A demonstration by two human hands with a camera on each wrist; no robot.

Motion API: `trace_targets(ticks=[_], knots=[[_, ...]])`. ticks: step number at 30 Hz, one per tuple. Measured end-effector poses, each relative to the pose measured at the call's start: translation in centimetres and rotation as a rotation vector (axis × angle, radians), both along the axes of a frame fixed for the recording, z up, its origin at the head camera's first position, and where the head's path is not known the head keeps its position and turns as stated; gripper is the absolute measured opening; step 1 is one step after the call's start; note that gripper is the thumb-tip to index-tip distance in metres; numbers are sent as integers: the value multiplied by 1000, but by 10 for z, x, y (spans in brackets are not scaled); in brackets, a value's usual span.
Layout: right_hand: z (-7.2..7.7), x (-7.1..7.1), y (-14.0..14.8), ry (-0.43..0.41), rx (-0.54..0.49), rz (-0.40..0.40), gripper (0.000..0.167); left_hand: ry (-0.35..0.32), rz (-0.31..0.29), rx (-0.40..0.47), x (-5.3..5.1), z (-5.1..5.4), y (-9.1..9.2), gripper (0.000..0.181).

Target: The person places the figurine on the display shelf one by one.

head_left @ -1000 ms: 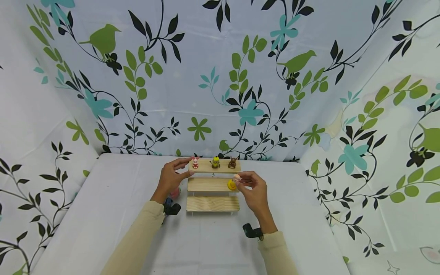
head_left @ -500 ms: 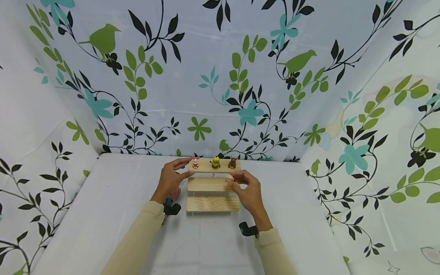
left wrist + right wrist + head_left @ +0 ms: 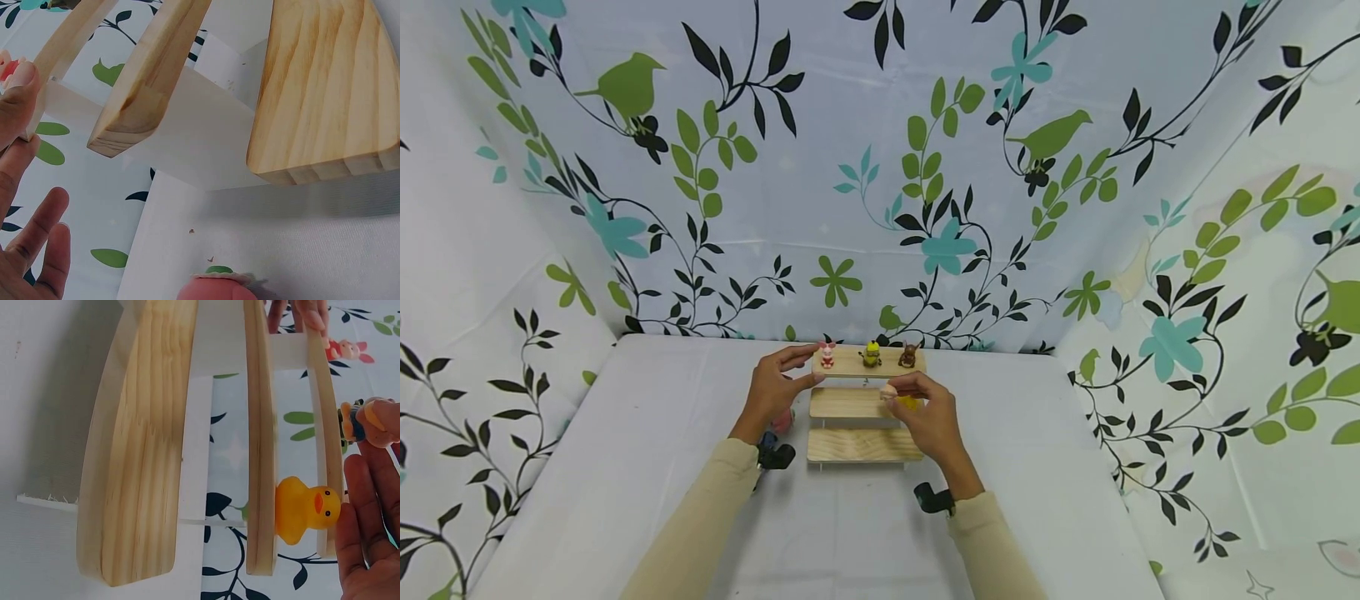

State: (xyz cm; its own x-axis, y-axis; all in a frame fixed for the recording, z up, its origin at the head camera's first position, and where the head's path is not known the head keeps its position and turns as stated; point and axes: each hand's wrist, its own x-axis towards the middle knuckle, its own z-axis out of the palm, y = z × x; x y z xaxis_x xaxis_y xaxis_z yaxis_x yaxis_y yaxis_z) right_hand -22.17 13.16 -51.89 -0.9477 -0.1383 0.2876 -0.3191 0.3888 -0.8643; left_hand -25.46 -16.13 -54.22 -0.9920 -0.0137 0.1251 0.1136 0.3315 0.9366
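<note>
Figurine [image 3: 888, 391], tiny and pale-headed, is pinched in the head view between the thumb and fingertips of the right hand [image 3: 936, 417], over the middle board [image 3: 844, 403] of a three-tier stand [image 3: 865, 447]; the left hand [image 3: 772, 392] grips the left end of the top board [image 3: 850, 364], where a pink figure [image 3: 827, 357], a green one [image 3: 871, 355] and a brown one [image 3: 907, 357] stand in a row; the figurine's lower part is too small to make out, and the right hand partly covers the yellow duck [image 3: 909, 402].

In the left wrist view the left thumb and a finger clasp the top board's end, two other fingers sticking out free; a pink round object [image 3: 217, 287] with a green top is cut off by the lower edge.

In the right wrist view the figurine lies sideways to the camera, blue about its body — held by the head, feet apart from the middle board on which the duck sits; it looks light, stiff and perhaps a little slick, so the rounded head seems the best hold; the thumb hides part of that head, and whether a fingertip touches the duck I cannot tell.
</note>
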Motion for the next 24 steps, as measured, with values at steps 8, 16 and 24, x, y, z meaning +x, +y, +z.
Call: trace_targets(ticks=[8,16,24], knots=[[-2,0,-8,-18,40,9,25,0,-3,4,0,0,1,54],[-8,-2,-13,-13,77,39,24,6,-5,15,1,-1,1,53],[-10,-3,-18,14,108,59,24,6,-10,47,0,-1,1,50]])
